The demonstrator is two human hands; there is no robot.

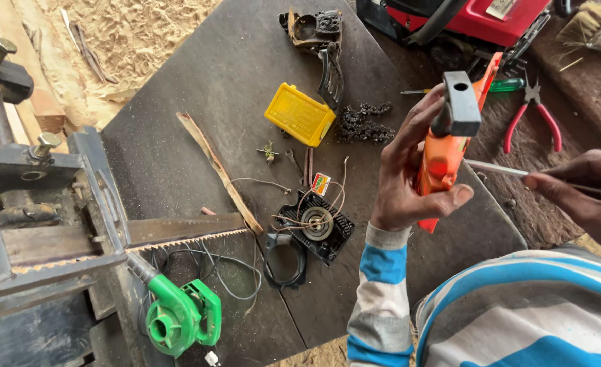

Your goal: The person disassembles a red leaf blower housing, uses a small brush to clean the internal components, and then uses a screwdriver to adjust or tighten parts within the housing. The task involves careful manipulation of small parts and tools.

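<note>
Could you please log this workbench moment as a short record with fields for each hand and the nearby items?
left hand: grips an orange machine part with a black handle, held upright above the bench
right hand: holds a slim metal tool, its tip at the orange part
bench: dark metal sheet, dusty
on bench: yellow box, saw chain, black starter housing, green blower, red-handled pliers
ground: sawdust
</note>
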